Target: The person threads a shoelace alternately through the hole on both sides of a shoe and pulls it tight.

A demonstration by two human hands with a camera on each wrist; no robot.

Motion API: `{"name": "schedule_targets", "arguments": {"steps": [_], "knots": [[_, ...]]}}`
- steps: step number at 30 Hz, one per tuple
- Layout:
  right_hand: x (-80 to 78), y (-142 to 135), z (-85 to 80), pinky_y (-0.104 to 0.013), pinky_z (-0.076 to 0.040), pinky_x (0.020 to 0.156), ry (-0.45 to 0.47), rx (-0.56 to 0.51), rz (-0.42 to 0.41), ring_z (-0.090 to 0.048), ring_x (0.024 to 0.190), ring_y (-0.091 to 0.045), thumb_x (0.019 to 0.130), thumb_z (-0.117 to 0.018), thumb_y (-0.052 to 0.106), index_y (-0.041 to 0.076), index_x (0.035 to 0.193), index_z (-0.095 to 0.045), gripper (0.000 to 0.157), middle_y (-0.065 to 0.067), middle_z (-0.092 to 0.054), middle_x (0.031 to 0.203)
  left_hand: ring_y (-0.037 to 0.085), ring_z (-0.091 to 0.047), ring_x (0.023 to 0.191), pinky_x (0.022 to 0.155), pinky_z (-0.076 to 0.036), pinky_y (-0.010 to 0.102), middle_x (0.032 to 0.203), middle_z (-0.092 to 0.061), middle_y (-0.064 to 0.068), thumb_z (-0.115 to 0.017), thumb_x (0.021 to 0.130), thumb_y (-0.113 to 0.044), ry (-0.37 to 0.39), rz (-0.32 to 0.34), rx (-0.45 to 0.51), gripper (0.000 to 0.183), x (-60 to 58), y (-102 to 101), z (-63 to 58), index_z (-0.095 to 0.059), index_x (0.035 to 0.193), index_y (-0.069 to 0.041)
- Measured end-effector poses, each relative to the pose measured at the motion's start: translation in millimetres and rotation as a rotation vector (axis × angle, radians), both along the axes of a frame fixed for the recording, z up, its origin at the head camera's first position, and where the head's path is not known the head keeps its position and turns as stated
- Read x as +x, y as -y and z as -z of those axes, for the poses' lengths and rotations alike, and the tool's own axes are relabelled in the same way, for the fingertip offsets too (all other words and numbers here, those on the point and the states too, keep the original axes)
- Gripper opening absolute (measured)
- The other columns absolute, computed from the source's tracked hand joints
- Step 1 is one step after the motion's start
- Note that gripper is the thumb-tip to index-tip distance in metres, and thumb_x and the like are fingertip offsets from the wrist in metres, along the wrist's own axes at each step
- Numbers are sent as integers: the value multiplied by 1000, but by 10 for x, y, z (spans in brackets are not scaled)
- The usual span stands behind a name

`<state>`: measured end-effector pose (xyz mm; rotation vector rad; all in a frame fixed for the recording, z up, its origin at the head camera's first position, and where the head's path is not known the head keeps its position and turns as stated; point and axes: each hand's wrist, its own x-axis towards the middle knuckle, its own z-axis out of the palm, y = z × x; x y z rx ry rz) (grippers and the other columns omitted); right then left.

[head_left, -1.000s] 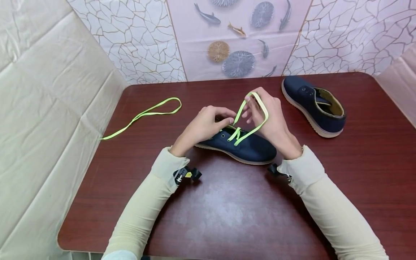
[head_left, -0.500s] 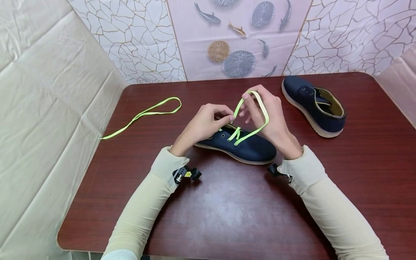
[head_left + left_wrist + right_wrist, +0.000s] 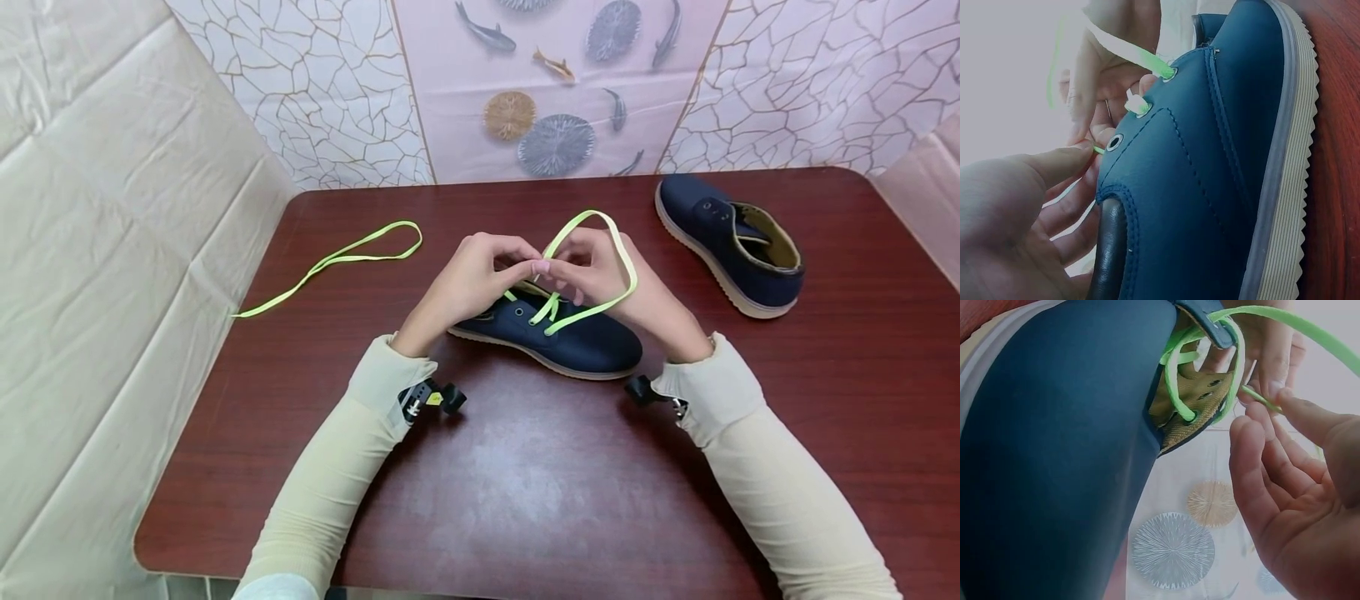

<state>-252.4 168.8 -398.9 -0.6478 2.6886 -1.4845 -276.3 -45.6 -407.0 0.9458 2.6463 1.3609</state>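
Note:
A navy lace-up shoe (image 3: 581, 346) lies on the table under both hands, toe to the right. A neon-yellow shoelace (image 3: 633, 271) runs through its front eyelets and arches in a loop over my right hand (image 3: 596, 271). My left hand (image 3: 476, 279) pinches the lace's end above the shoe opening. Thumb and fingers of the right hand meet the left fingertips there and pinch the same end. From the left wrist, an unthreaded eyelet (image 3: 1114, 142) shows beside the pinched end. The right wrist view shows the lace (image 3: 1316, 331) crossing the tan lining of the eyelet flap (image 3: 1204, 394).
Toward the back right sits a second navy shoe (image 3: 712, 242) with no lace in it. Another neon-yellow shoelace (image 3: 322, 265) lies loosely folded at the left of the dark red table (image 3: 495, 500). A patterned cloth (image 3: 555, 92) hangs behind the table.
My right hand has come down and left, so its thumb and fingers now meet the left fingertips at the lace's end. The loop has swung over the back of the right hand.

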Motion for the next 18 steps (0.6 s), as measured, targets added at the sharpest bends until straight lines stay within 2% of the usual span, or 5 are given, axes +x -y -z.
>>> {"name": "schedule_targets", "arguments": {"steps": [4, 8, 13, 18], "knots": [[6, -5, -18, -27, -55, 55, 52, -19, 2, -67, 57, -21, 98, -78, 18, 1, 98, -75, 18, -11, -77, 82, 8, -66, 83, 79, -52, 26, 93, -78, -4, -74, 101, -21, 22, 9, 1, 12, -8, -1, -6, -83, 103, -13], [7, -4, -34, -28, -56, 55, 49, -14, -2, -69, 61, -23, 100, -76, 17, 4, 94, -77, 14, -8, -77, 82, 9, -66, 84, 81, -52, 26, 94, -78, -3, -74, 101, -19, 26, 19, -7, 12, -15, 14, -10, -83, 104, -12], [-4, -17, -31, -26, -55, 55, -5, 16, -30, -68, 59, -21, 100, -76, 15, 3, 96, -74, 12, -8, -77, 82, 8, -67, 87, 83, -52, 25, 96, -79, -3, -73, 102, -17, 20, 21, -15, 12, -15, 26, -16, -83, 106, -12], [-11, -29, -4, -22, -50, 53, -107, 18, -69, -63, 53, -17, 97, -78, 10, 4, 97, -72, 9, -9, -74, 77, 7, -68, 87, 82, -52, 25, 96, -79, -3, -73, 102, -18, 23, 11, 2, 11, -18, 28, -3, -83, 105, -12]]}}
